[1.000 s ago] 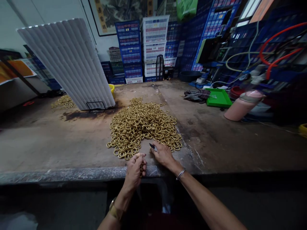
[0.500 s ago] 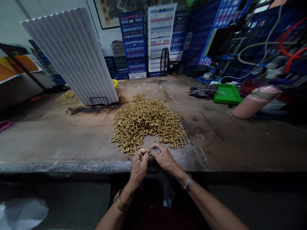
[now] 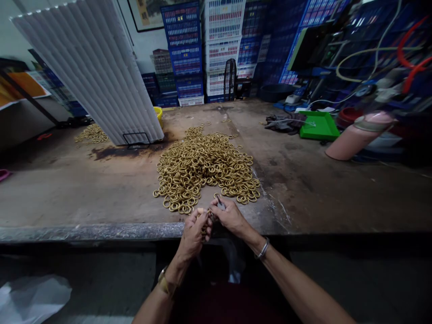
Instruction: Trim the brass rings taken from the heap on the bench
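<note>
A large pile of brass-coloured rings (image 3: 209, 164) lies on the brown table (image 3: 84, 193) in front of me. Just over the table's near edge, my left hand (image 3: 196, 229) is closed around several of these rings, partly hidden by its fingers. My right hand (image 3: 230, 217) almost touches it, fingers pinched, with a small dark tool (image 3: 220, 203) showing between thumb and forefinger. What the tool is cannot be made out. One loose ring (image 3: 217, 195) lies just beyond my right fingertips.
A tall ribbed white panel (image 3: 97, 72) stands in a wire holder at the left, with more rings (image 3: 92, 133) beside it. To the right are a green tray (image 3: 319, 126), a dark cloth (image 3: 285, 123) and a pink cylinder (image 3: 357, 137). Stacked crates (image 3: 185, 49) stand behind.
The fingers of my left hand have curled further round the rings, and the hand has turned slightly. My right hand stays beside it. The whole view has shifted a little.
</note>
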`<state>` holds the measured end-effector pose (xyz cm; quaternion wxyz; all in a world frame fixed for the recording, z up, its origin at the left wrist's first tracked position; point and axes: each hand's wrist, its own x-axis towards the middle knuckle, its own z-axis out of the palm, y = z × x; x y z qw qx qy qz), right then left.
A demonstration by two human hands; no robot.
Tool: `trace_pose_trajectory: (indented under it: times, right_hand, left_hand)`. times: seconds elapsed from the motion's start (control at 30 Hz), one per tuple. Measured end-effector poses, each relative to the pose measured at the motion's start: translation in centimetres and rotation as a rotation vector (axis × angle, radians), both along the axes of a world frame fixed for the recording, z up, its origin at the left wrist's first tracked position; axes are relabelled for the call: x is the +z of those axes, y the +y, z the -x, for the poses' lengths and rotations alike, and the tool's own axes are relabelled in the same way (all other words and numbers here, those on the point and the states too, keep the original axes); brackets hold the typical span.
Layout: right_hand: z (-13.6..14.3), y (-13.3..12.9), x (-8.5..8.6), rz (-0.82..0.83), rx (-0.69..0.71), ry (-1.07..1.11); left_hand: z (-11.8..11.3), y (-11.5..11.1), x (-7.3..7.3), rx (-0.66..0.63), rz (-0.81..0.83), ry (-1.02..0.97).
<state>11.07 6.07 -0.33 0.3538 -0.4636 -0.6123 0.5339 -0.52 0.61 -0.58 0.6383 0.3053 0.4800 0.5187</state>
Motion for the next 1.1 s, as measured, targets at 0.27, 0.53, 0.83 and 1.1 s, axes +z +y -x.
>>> trace_pose_trajectory:
  times: [0.27, 0.53, 0.83, 1.1]
  right_hand:
    - [-0.3, 0.0, -0.5, -0.148, -0.032, -0.159]
    - [-1.2, -1.4, -0.5, -0.469, 0.222, -0.471]
    - [-1.1, -1.4, -0.2, -0.477, 0.208, -0.602]
    - [-1.3, -0.9, -0.5, -0.436, 0.265, -0.727]
  left_hand:
    - [0.1, -0.4, -0.2, 0.002, -0.023, -0.042]
    - [0.2, 0.0, -0.5, 0.027, -0.091, 0.047]
    - [0.6, 0.0, -0.6, 0.015, -0.135, 0.169]
    - [0.5, -0.5, 0.1, 0.007, -0.108, 0.191]
